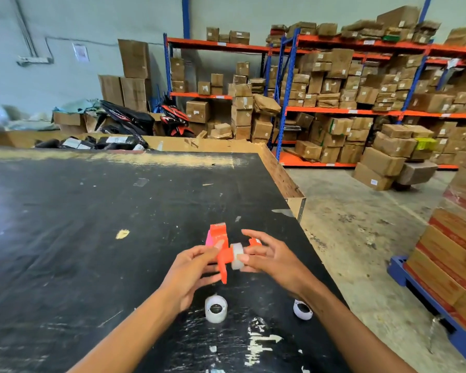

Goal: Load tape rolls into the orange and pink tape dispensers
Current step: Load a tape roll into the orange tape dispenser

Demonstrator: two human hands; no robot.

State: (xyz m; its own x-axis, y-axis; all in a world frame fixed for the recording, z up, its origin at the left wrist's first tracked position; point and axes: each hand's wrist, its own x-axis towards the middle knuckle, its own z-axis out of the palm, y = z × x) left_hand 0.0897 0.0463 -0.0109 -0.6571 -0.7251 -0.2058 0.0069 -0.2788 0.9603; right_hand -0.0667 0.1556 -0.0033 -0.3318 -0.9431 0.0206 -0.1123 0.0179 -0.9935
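- Nearest the viewer, two spare rolls stand on the black desk (92,211): one roll (216,309) below the left wrist, a second roll (302,309) partly hidden under the right forearm. Both lie untouched, apart from each other and below the work.
- Left hand (191,273): fingers curled round the orange dispenser (222,261), thumb on top, holding it above the desk with its handle pointing down toward the viewer.
- Right hand (269,258): thumb and forefinger pinch a white roll (237,256) against the dispenser's right side; the remaining fingers are spread open above it.
- Step in hand, as judged: seating this roll on the dispenser's hub. To do it well, the left hand should keep the frame steady while the right keeps the core square to the hub and presses evenly until it sits flush; a tilted roll would likely bind.
- The roll touches the dispenser, between the two hands; whether it is fully seated cannot be told.
- Just beyond, a pink dispenser (208,239) shows behind the orange one, mostly hidden; it looks not yet loaded.
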